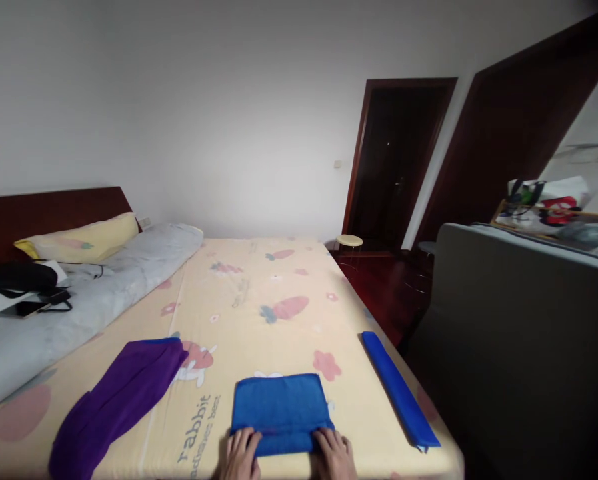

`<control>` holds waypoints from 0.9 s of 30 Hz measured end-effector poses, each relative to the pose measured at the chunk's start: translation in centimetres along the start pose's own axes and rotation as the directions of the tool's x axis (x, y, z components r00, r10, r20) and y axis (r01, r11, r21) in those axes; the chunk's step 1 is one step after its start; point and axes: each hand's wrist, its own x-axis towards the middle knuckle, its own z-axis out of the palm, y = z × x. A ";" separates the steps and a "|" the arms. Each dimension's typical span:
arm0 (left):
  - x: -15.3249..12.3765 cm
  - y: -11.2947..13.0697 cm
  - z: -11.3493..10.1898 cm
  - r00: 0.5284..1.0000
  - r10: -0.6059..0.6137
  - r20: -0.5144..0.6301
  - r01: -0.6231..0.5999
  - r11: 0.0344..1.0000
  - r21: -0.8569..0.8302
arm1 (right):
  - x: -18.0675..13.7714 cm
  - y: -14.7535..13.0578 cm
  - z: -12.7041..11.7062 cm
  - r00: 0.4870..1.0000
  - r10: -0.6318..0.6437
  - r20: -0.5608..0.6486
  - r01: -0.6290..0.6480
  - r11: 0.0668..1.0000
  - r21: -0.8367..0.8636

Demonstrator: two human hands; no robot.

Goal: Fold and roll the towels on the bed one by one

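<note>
A blue cloth (pixel 281 403) lies flat on the bed at the near edge, with a strip along its near side folded over. My left hand (pixel 241 455) holds the near left corner of that strip, fingers curled on the fabric. At the near right corner, my right hand (pixel 335 455) grips the cloth in the same way. The thumbs and the undersides of the fingers are partly hidden. To the left lies a crumpled purple cloth (pixel 123 390) with a blue edge at its far end. A long, narrow, folded bright-blue piece (pixel 399 390) rests near the bed's right edge.
The bed (pixel 259 280) has a cream printed sheet. Along its left side are a grey quilt (pixel 123 287), a yellow pillow (pixel 89 240), and a phone (pixel 31 308) with dark items. A dark grey panel (pixel 519 347) stands to the right; a round stool (pixel 349 241) is beyond the bed.
</note>
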 end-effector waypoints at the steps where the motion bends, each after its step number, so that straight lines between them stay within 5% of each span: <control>1: -0.4 -1.2 -0.4 0.999 -0.013 -0.035 0.013 1.000 0.020 | -0.5 0.9 -0.4 1.000 0.022 -0.006 -0.022 1.000 -0.008; 5: -1.3 -3.5 -1.5 0.994 -0.037 -0.106 0.044 0.997 0.062 | -1.1 2.2 -1.4 0.994 0.104 -0.040 -0.105 0.994 -0.026; 12: -0.2 -3.0 -3.5 0.979 0.008 -0.204 -0.027 0.995 -0.094 | 1.9 0.5 -4.1 0.986 0.166 -0.016 -0.162 0.979 0.123; 16: 0.8 -4.0 -3.3 0.961 -0.126 -0.246 0.077 0.977 -0.199 | 3.1 1.0 -4.6 0.957 0.282 -0.059 -0.269 0.948 0.167; 20: 1.5 -4.3 -2.8 0.899 -0.192 -0.394 0.194 0.980 -0.036 | 3.3 1.9 -3.9 0.943 0.242 -0.228 -0.229 0.970 0.080; 23: 1.7 -2.7 -2.1 0.846 -0.004 -0.533 0.089 0.987 0.134 | 3.2 0.6 -3.5 0.927 0.189 -0.323 -0.193 0.981 0.019; 27: 1.9 1.6 0.4 0.808 0.332 -0.487 -0.213 0.935 0.284 | 3.4 -4.3 -2.6 0.989 -0.061 -0.137 0.071 0.995 0.070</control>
